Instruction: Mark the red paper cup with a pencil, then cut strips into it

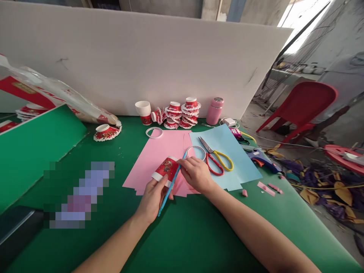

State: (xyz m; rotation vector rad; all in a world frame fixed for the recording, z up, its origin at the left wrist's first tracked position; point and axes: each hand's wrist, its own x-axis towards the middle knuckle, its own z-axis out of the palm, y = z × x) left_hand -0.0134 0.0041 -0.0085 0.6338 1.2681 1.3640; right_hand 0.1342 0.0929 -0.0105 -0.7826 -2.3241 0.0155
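Note:
My left hand is closed around a red printed paper cup with a white rim, which lies tilted on its side above the pink paper sheets. My right hand pinches the upper end of a slim blue stick and holds it slantwise along the cup. Whether the stick is a pencil or a straw, I cannot tell. Just beyond my right hand, a white ring and scissors with one red and one yellow handle rest on light blue paper.
Stacked white cups, several fringed red cups and a pink flask line the white board. Another fringed cup sits left. A blue glue gun lies at the right edge; a green panel leans left.

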